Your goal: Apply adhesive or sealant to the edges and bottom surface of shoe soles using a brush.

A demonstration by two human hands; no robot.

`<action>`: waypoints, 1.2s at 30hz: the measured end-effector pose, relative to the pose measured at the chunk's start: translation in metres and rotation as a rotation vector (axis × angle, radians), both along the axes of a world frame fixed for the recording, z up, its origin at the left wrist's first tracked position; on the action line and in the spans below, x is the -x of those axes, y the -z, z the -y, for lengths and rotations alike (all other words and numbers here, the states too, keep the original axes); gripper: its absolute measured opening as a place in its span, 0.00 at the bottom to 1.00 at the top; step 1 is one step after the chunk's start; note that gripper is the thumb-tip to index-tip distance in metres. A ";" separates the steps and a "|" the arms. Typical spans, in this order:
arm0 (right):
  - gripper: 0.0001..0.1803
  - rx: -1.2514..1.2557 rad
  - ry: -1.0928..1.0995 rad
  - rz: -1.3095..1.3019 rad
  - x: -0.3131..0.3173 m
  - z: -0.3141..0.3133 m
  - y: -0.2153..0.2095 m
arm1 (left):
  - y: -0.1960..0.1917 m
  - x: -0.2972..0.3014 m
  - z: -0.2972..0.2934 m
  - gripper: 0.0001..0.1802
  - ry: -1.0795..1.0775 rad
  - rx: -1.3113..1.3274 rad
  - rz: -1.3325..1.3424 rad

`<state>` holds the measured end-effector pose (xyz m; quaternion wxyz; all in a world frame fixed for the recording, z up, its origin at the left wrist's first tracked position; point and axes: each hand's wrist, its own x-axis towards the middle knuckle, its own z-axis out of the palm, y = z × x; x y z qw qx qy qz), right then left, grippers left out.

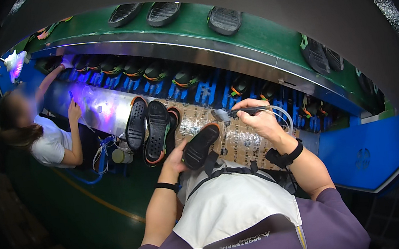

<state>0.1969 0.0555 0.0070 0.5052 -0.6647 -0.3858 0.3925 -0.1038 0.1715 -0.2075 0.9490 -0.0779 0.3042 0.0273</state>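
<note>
My left hand [177, 158] is closed on the heel end of a black shoe sole [202, 146] with an orange edge. The sole is tilted in front of my apron. In my right hand [258, 119] is a brush [222, 116] with a dark handle and a pale, broad head; clear tubes trail from it past my wrist. Its head hangs over the cardboard-covered bench [246, 141], apart from the sole. To the left of my left hand, a black sole [136, 123], a longer black sole [156, 132] and a partly hidden sole [174, 119] lie side by side.
Behind the bench runs a row of blue holders [204, 94] with dark shoes [155, 71]. Beyond it, a green conveyor belt [267, 29] carries several black soles. At left, another person [54, 137] reaches toward the shoes. A blue panel [367, 153] stands at right.
</note>
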 end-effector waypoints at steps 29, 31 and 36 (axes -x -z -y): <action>0.12 -0.446 -0.503 0.764 0.051 -0.037 -0.061 | -0.183 -0.093 -0.007 0.42 -0.547 -0.759 0.254; 0.14 -0.355 -0.648 0.685 0.038 -0.025 -0.082 | -0.186 -0.096 -0.004 0.44 -0.542 -0.720 0.231; 0.11 -0.613 -0.056 0.548 0.024 -0.049 -0.098 | -0.197 -0.110 0.015 0.37 -0.527 -0.681 0.256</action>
